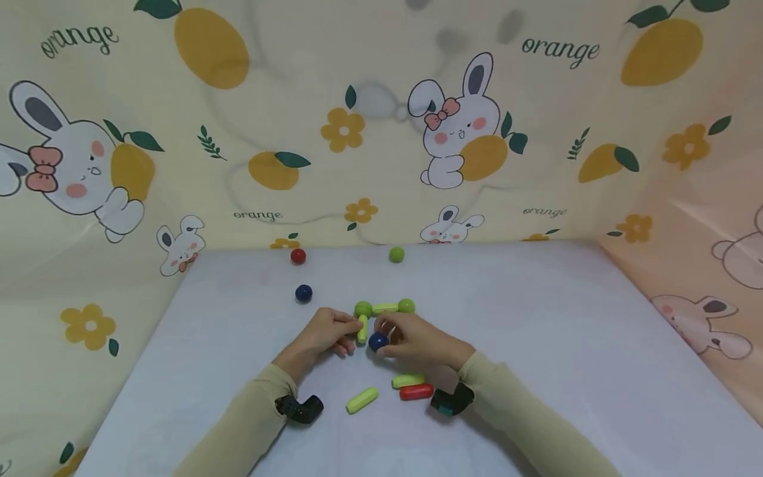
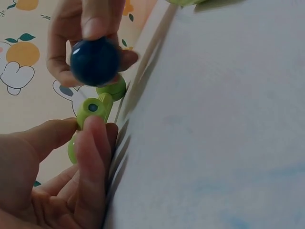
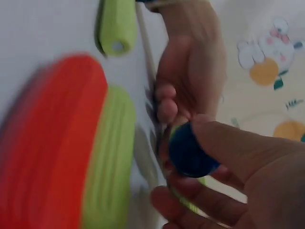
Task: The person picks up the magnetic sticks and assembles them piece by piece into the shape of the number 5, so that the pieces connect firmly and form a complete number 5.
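the left hand (image 1: 324, 333) pinches a green stick (image 1: 362, 330) in its grip, the stick's far end meeting a green ball (image 1: 363, 309). the right hand's (image 1: 420, 339) grip holds a blue ball (image 1: 378, 342) just beside the stick's near end. on the surface (image 1: 554, 318), a red stick (image 1: 416, 392) lies beside another green stick (image 1: 408, 381).

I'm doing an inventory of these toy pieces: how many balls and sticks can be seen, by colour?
Green balls: 3
Blue balls: 2, one of them in the right hand
Red ball: 1
Light green sticks: 4
Red stick: 1
Total: 11
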Tool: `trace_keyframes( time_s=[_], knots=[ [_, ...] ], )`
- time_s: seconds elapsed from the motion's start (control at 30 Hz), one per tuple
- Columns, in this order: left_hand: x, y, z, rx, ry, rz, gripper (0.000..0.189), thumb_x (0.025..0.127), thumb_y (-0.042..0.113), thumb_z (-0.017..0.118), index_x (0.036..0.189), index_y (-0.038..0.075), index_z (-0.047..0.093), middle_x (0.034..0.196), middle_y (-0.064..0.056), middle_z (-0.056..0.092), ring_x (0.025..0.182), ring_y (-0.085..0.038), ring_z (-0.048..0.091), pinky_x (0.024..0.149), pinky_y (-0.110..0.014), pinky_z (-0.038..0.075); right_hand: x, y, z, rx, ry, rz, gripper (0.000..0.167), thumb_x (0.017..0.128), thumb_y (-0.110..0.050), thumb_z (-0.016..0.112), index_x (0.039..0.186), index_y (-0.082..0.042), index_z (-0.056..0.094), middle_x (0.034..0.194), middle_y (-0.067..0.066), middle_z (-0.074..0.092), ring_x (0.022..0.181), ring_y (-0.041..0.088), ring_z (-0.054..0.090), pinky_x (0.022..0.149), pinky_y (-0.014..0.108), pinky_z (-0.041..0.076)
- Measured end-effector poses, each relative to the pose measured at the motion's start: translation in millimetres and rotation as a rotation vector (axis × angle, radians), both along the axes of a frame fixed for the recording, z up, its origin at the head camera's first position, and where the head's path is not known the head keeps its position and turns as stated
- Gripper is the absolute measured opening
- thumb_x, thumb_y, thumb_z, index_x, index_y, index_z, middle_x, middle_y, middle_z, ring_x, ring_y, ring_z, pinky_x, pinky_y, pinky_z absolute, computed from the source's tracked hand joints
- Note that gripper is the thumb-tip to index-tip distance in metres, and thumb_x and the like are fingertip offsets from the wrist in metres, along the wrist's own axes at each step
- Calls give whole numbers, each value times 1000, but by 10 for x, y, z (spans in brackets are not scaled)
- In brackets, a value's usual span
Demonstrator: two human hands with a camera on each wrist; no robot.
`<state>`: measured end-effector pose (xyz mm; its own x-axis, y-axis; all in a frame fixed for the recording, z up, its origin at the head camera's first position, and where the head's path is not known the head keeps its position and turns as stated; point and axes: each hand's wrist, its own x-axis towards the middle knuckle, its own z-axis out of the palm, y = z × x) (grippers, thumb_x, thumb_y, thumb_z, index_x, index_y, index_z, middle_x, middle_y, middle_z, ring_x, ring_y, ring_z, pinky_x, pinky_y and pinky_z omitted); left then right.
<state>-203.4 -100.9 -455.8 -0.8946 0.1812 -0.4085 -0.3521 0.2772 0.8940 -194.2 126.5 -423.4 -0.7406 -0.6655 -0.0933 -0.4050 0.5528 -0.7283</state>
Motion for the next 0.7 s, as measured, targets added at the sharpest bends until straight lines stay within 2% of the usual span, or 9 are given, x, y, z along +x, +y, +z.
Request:
trace_keyframes(
  time_s=[0.13, 0.33, 0.57, 0.7],
  knots=[
    [1, 9, 9, 6, 3, 4, 30, 96, 18, 69, 116, -4, 71, 77, -5, 72, 53, -8, 62, 48, -20, 49, 97, -75, -1, 43, -9, 32, 26, 94, -19, 73, 115, -17, 59, 109, 0, 69, 94, 11, 64, 83, 24, 53],
    [0, -10, 0, 2, 22, -10, 30, 96, 18, 68, 116, -4, 70, 68, -2, 68, 51, -8, 60, 47, -20, 48, 173, -166, -16, 62, 8, 11, 30, 93, -23, 74, 118, -18, 59, 108, -2, 71, 95, 7, 65, 84, 24, 53],
    [11, -17, 3, -1, 36, -2, 28, 96, 18, 68, 116, -2, 72, 64, 0, 65, 49, -6, 56, 45, -19, 43, 207, -228, -82, 44, 78, 2, 33, 92, -25, 76, 118, -19, 57, 99, -5, 70, 84, 3, 61, 76, 21, 50],
    [32, 9, 9, 7, 42, -14, 27, 96, 17, 68, 114, -3, 72, 67, 0, 65, 49, -6, 55, 45, -19, 43, 217, -214, -120, 33, 100, -2, 34, 91, -26, 76, 118, -19, 56, 98, -5, 70, 85, 3, 62, 76, 21, 50]
  ],
)
